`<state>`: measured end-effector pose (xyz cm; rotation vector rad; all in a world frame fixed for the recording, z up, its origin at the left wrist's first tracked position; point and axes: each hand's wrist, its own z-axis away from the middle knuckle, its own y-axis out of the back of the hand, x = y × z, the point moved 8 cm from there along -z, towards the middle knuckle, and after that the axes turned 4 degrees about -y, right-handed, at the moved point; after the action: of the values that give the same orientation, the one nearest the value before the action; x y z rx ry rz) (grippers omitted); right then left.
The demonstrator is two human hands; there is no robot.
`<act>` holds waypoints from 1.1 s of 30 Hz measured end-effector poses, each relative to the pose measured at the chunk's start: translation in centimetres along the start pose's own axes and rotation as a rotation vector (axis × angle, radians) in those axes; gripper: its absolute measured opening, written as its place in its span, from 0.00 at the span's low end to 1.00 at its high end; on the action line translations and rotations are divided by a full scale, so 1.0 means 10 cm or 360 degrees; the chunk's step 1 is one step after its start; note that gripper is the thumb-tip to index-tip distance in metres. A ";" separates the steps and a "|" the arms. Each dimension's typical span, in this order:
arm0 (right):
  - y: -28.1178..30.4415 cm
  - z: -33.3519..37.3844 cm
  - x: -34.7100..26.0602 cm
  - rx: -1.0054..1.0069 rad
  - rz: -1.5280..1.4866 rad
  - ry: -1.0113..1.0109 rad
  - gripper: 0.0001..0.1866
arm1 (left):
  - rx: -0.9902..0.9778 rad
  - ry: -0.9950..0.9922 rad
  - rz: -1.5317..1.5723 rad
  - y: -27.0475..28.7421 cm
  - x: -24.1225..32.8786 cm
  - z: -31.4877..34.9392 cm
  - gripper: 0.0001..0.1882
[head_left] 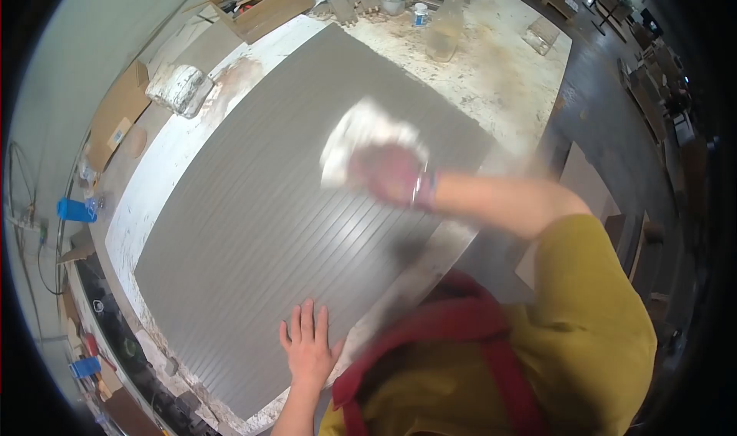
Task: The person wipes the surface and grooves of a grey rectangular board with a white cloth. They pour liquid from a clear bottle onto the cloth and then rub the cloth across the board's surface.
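A large grey-brown panel [230,198] with fine parallel grooves lies flat in front of me. My right hand [388,173], in a dark reddish glove, presses a crumpled white cloth [344,148] against the panel's upper right part. Motion smears both the glove and the cloth. Near the panel's front edge my bare left hand [310,345] rests flat with its fingers spread, holding nothing. Light glints off the grooves between the two hands.
Beneath the panel is a stained white worktable [507,75]. At its far side stand an open wooden box [276,12] of tools, a small white jar [420,15] and a translucent bottle [447,29]. A white-wrapped bundle [178,89] and cardboard [115,121] lie at the left.
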<state>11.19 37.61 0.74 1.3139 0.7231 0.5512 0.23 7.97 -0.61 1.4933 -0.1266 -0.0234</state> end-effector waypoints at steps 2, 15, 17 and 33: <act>0.18 0.10 -0.19 0.0088 0.0238 0.0158 0.11 | 0.0033 0.0025 0.0033 -0.01 -0.06 -0.03 0.42; 0.26 0.29 3.13 0.0537 -0.2056 -0.0779 0.23 | -0.0034 0.0036 0.0117 0.20 0.10 -0.14 0.35; 0.15 0.51 3.17 0.0431 -0.3078 -0.0611 0.25 | 0.0125 0.0185 0.0576 0.37 0.09 -0.23 0.28; -0.57 1.95 3.98 0.0922 -0.3933 -0.0431 0.27 | 0.0424 0.0158 0.1773 0.47 1.54 -5.60 0.46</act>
<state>52.04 52.60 -9.41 0.1228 1.6239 -1.8375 20.78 62.44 1.11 1.5041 -0.8874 0.9899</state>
